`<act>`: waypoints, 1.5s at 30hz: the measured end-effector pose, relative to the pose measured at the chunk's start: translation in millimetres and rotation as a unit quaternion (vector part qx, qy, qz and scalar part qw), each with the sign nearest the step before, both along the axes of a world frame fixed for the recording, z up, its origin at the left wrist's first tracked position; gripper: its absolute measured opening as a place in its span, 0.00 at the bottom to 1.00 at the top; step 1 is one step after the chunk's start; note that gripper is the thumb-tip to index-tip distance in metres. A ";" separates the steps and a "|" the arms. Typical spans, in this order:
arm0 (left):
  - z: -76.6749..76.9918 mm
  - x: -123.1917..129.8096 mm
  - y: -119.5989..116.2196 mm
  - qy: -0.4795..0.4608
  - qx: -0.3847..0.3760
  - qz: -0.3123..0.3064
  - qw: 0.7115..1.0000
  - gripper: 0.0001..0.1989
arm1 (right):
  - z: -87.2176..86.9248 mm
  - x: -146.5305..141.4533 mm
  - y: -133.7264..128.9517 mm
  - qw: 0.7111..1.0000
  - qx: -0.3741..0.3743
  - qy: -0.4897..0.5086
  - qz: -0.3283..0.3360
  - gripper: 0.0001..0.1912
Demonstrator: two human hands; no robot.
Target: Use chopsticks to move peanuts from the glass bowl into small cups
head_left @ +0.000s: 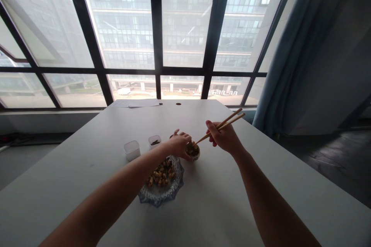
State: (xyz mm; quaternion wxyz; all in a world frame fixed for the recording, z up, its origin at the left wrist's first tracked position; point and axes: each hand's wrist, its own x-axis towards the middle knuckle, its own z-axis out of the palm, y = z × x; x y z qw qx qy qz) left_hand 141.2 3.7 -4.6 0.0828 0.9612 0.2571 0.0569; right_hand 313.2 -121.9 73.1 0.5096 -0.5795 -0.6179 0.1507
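My left hand (181, 144) is wrapped round the left side of a small round cup (196, 157) that holds brownish pieces. In my right hand (222, 136) is a pair of wooden chopsticks (232, 119), their tips down at the mouth of the cup. Whether the tips pinch a piece is too small to tell. Below my left forearm stands a scalloped glass bowl (176, 189) with many brown, nut-like pieces (162, 175), partly hidden by the arm.
Two small clear plastic containers stand left of my left hand: one (131, 150) looks empty, the other (154, 141) holds a few dark pieces. Papers (136, 103) lie at the far edge of the white table (220, 200). A blue curtain (284, 65) hangs at the right.
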 end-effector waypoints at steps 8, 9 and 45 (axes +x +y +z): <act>-2.9 -2.8 -2.0 0.004 0.010 0.024 1.000 0.38 | -13.4 -2.5 9.2 0.999 -0.033 -0.025 0.027 0.30; -2.0 -4.1 -2.7 0.009 0.009 0.026 1.000 0.37 | -12.8 -4.9 8.6 0.999 -0.025 -0.018 0.019 0.31; -72.7 -236.4 -3.2 -0.317 -0.095 0.292 0.897 0.42 | -47.2 -80.9 9.4 0.975 -0.088 -0.039 0.201 0.29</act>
